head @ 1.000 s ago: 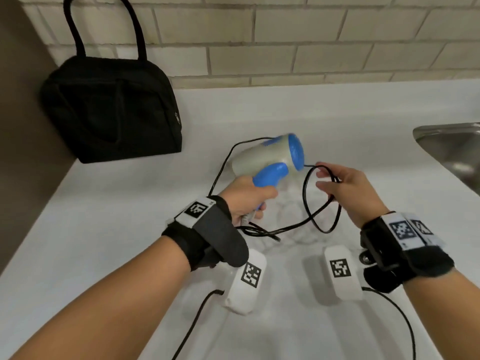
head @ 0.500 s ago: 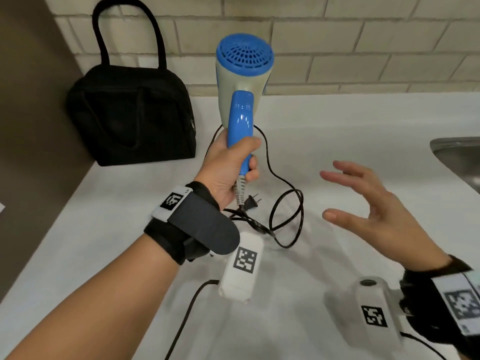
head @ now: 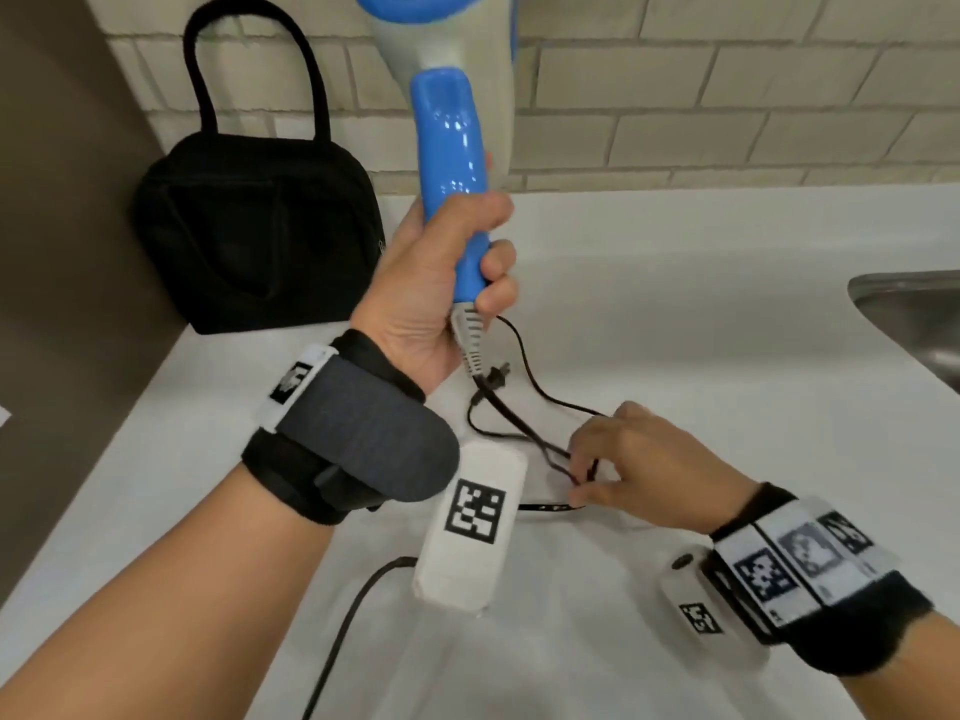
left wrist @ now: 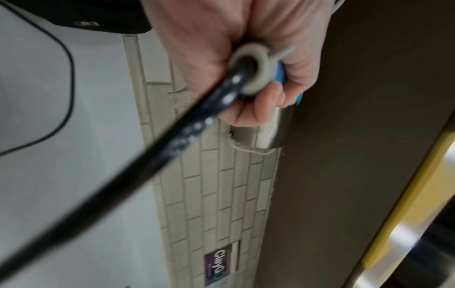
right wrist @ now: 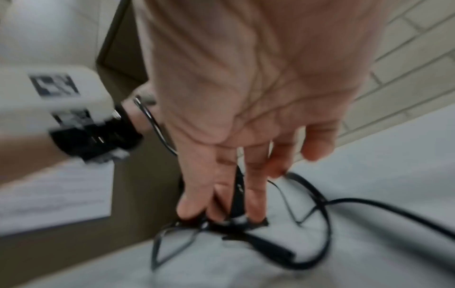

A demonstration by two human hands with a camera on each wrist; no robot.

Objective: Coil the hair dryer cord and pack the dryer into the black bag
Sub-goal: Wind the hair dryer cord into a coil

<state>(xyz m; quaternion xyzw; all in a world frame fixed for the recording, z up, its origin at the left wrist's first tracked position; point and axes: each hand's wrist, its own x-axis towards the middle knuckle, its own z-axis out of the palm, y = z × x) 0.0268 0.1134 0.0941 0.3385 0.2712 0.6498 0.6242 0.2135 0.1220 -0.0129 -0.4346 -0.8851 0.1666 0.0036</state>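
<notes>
Left hand [head: 441, 283] grips the dryer [head: 457, 163]; right hand [head: 639, 459] pinches tangled cord [head: 524, 387] on the desk [head: 701, 314], which may knot.

One hair dryer [head: 451, 148] is in view, with one black cord [head: 540, 387] trailing from its handle and ending in one plug [head: 496, 374]. One black bag [head: 254, 231] stands on one white counter [head: 701, 314], and the bag has two looped handles [head: 260, 70]. Two hands show: one left hand [head: 431, 283] and one right hand [head: 644, 470]. Each wrist carries one strapped camera unit, two in all. One steel sink [head: 914, 314] sits at the counter's edge.
</notes>
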